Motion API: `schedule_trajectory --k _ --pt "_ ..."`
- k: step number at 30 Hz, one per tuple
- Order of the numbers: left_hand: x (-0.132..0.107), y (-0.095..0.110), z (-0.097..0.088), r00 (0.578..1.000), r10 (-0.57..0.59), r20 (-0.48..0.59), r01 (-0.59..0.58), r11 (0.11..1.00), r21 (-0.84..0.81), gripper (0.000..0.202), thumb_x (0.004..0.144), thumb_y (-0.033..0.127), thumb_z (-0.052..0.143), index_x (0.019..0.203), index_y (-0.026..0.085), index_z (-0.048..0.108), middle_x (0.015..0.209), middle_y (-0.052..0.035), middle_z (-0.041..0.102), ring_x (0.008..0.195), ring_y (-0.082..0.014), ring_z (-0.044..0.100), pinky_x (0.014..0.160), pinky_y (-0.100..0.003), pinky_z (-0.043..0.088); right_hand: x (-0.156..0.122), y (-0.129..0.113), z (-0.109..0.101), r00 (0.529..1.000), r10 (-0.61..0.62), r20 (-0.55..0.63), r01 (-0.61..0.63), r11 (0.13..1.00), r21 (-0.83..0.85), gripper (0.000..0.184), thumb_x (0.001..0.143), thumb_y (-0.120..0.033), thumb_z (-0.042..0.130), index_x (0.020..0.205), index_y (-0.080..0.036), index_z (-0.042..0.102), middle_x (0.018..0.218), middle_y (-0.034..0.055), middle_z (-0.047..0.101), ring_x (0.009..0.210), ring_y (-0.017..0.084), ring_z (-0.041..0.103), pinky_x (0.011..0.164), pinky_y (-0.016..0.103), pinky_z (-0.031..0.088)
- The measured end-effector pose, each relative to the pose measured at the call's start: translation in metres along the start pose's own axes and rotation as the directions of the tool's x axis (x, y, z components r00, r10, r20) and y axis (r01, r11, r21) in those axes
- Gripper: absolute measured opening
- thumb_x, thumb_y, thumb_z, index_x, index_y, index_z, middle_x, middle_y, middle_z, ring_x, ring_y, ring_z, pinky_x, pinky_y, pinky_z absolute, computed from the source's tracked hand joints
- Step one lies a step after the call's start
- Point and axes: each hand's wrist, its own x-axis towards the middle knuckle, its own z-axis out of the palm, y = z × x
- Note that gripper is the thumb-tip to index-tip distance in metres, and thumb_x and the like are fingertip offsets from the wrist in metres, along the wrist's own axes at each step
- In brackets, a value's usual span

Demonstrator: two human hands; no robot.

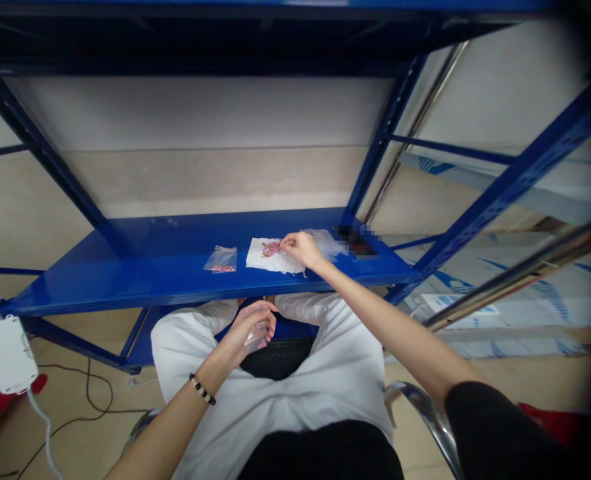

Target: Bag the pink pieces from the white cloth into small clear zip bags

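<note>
**Blue steel shelf** [75,297], low tier of a bolted rack: reference point for all entries.

On the shelf, centre: one small pink item [271,249], detail too small to identify, lying on a loose white sheet [270,262] of paper or thin fabric.

On the shelf, left of the sheet: one clear plastic bag [214,259], flat, with a small pinkish-red strip [224,269] inside.

On the shelf, right of the sheet: one crumpled clear plastic film [322,243]; beyond it, a dark object [356,241], obscured by blurring.

Above the shelf: right hand [300,249], reaching out, fingertips [282,241] pinched together just beside the pink item; any hold on it cannot be told.

Below the shelf, over the lap: left hand [251,327], fingers curled around a small clear plastic piece [255,338]; beaded bracelet [202,389] on that wrist.

Risks: the pink item sits on a thin, unanchored sheet — a tug on the sheet could drag it toward the shelf's front edge. The slick plastic piece could slip from the left hand if the grip loosens.
</note>
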Motion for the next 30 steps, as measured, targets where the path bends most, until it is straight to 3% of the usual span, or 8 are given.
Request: schedule_trajectory --k 7,13,19,21,24,27,30 --pt "0.004 -0.004 -0.003 1.0 0.011 -0.005 -0.011 1.0 -0.02 0.032 0.079 0.039 0.07 0.097 0.014 0.062 0.07 -0.0039 0.061 0.056 -0.0123 0.058 0.048 -0.02 0.04 0.007 -0.001 0.016 0.993 0.07 0.097 -0.05 0.98 -0.195 0.01 0.078 -0.029 0.07 0.079 -0.019 0.072 0.082 0.0052 0.075 0.073 0.016 0.066 0.06 0.021 0.039" --pt "0.003 -0.004 -0.003 1.0 0.027 0.002 -0.027 1.0 -0.011 0.028 0.08 0.037 0.068 0.096 0.015 0.063 0.071 -0.0036 0.061 0.057 -0.0117 0.058 0.051 -0.02 0.041 0.002 -0.004 0.016 0.992 0.102 0.07 -0.087 0.976 -0.198 0.007 0.078 -0.018 0.066 0.082 -0.018 0.072 0.083 0.0063 0.075 0.077 0.017 0.067 0.065 0.022 0.042" --pt "0.004 -0.004 -0.005 0.999 0.036 0.005 -0.036 0.999 0.02 0.03 0.078 0.036 0.071 0.096 0.014 0.063 0.071 -0.0033 0.062 0.058 -0.0112 0.058 0.055 -0.021 0.043 -0.005 -0.02 0.0 0.996 0.083 0.031 -0.081 0.994 -0.075 0.013 0.078 -0.015 0.06 0.082 -0.014 0.072 0.079 0.0061 0.074 0.073 0.016 0.066 0.066 0.022 0.045" --pt "0.005 -0.005 -0.006 0.999 0.044 0.002 -0.044 0.997 0.056 0.031 0.077 0.037 0.072 0.096 0.014 0.064 0.071 -0.0035 0.062 0.058 -0.011 0.057 0.055 -0.021 0.043 -0.025 -0.032 -0.007 1.0 0.021 0.007 -0.021 0.997 0.081 0.014 0.079 -0.018 0.059 0.082 -0.014 0.072 0.078 0.0049 0.073 0.071 0.016 0.065 0.067 0.023 0.046" --pt "0.004 -0.006 -0.006 0.999 0.043 0.031 -0.046 0.991 0.127 0.031 0.077 0.037 0.072 0.097 0.014 0.065 0.072 -0.004 0.063 0.059 -0.0108 0.058 0.056 -0.022 0.042 -0.075 -0.052 -0.012 0.994 -0.105 0.002 0.099 0.944 0.316 0.015 0.082 -0.028 0.061 0.082 -0.017 0.071 0.078 0.0033 0.071 0.071 0.017 0.063 0.066 0.027 0.047" --pt "0.002 -0.008 -0.003 0.996 0.03 0.089 -0.047 0.98 0.194 0.03 0.078 0.036 0.072 0.098 0.014 0.065 0.072 -0.004 0.064 0.059 -0.0104 0.058 0.057 -0.022 0.042 -0.13 -0.064 -0.008 0.991 -0.108 -0.076 0.128 0.92 0.37 0.013 0.085 -0.033 0.064 0.083 -0.022 0.071 0.087 0.0044 0.07 0.084 0.02 0.063 0.071 0.031 0.047" --pt "-0.002 -0.01 0.0 0.991 0.003 0.136 -0.036 0.971 0.238 0.03 0.079 0.036 0.071 0.097 0.013 0.064 0.072 -0.0053 0.065 0.058 -0.0107 0.058 0.057 -0.022 0.042 -0.162 -0.067 0.002 0.983 -0.081 -0.164 0.141 0.907 0.397 0.01 0.085 -0.032 0.067 0.083 -0.024 0.071 0.092 0.0057 0.067 0.094 0.023 0.061 0.084 0.037 0.047"
